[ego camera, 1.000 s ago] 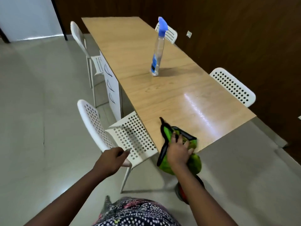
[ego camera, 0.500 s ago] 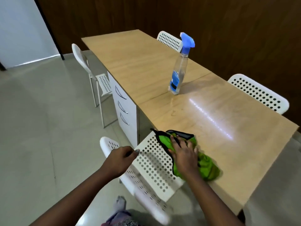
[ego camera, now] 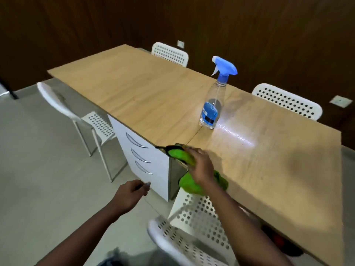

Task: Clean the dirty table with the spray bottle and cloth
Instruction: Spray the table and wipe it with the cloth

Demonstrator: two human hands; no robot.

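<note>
A long wooden table runs from the far left to the near right. On its near edge lies a green cloth with black trim, pressed down by my right hand; part of the cloth hangs off the edge. A clear spray bottle with a blue trigger head stands upright in the middle of the table, well beyond the cloth. My left hand hovers off the table in front of the drawers, fingers curled, holding nothing. A shiny streak lies right of the bottle.
A white drawer unit stands under the table. White perforated chairs surround it: one below my right arm, one at the left, two on the far side. Dark wood panels form the back wall.
My right hand has slid the cloth along the table's near edge toward the drawer unit. My left hand has let go of the near chair's backrest. The view has moved closer along the table.
</note>
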